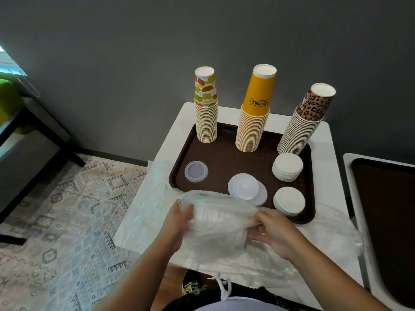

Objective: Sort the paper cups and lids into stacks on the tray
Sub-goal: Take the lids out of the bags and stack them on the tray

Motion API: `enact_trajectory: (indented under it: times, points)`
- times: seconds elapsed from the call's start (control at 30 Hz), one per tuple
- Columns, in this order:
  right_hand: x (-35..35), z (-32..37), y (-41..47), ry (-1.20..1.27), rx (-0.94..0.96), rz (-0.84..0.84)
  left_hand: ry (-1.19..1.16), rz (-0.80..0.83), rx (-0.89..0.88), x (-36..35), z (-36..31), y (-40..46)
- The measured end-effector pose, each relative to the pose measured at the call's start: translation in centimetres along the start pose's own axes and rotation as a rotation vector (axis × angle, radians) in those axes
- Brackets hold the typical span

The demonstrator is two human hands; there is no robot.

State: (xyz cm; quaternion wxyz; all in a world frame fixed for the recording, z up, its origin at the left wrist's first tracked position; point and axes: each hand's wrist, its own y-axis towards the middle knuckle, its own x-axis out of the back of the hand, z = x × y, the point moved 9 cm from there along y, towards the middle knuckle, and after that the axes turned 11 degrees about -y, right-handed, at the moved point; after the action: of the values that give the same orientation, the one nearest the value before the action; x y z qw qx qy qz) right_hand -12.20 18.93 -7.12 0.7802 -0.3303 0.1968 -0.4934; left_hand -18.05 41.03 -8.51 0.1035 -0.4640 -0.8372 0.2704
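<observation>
**A:** What does the head camera show, looking down?

**B:** A white worktop (325,176) against a grey wall, with a brown tray (224,158) on it. Along the tray's far edge stand three tall stacks of upside-down paper cups: a fruit-patterned stack (206,108) on the left, a yellow stack (254,113) in the middle printed "HEY JUICE", and a leopard-print stack (303,122) on the right, leaning a little to the right.

**A:** And the lids?

**B:** They lie nearer the person. A single clear lid (196,171) lies alone at the tray's left. A short pile of clear lids (244,186) sits near the middle, slightly slipped sideways. On the right are two piles of white lids, a far one (288,167) just in front of the leopard cups and a near one (289,201) by the tray's front edge.

**A:** What are the hands doing?

**B:** Both hold a crumpled clear plastic bag (215,223) with a stack of clear lids inside, just in front of the tray. The left hand (179,221) has its fingers curled round the bag's left side. The right hand (272,232) pinches the plastic at the right side.

**A:** Anything else?

**B:** More loose plastic wrap (155,182) lies over the worktop's left edge. A second brown tray (386,209) sits on another worktop at the far right. A patterned rug (67,209) covers the floor at left.
</observation>
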Motion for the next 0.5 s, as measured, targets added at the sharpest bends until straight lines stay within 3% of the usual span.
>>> enact_trajectory:
  times: [0.1, 0.17, 0.3, 0.43, 0.5]
  points:
    - [-0.6, -1.1, 0.9, 0.397, -0.053, 0.019, 0.122, -0.054, -0.049, 0.3, 0.6, -0.3]
    - [-1.2, -1.6, 1.4, 0.537, -0.057, 0.038, 0.189, -0.074, -0.103, 0.2, 0.9, -0.4]
    - [-1.9, -1.9, 1.9, 0.397, 0.017, -0.003, 0.456, -0.094, -0.362, -0.4, -0.3, -0.9]
    - [-1.4, -1.4, 2.4, 0.107, 0.116, -0.142, 0.571, -0.103, -0.463, -1.0, -1.3, -1.2]
    - [-1.2, -1.5, 2.6, 0.039, 0.123, -0.202, 0.682, -0.061, -0.651, -1.6, -2.7, -2.0]
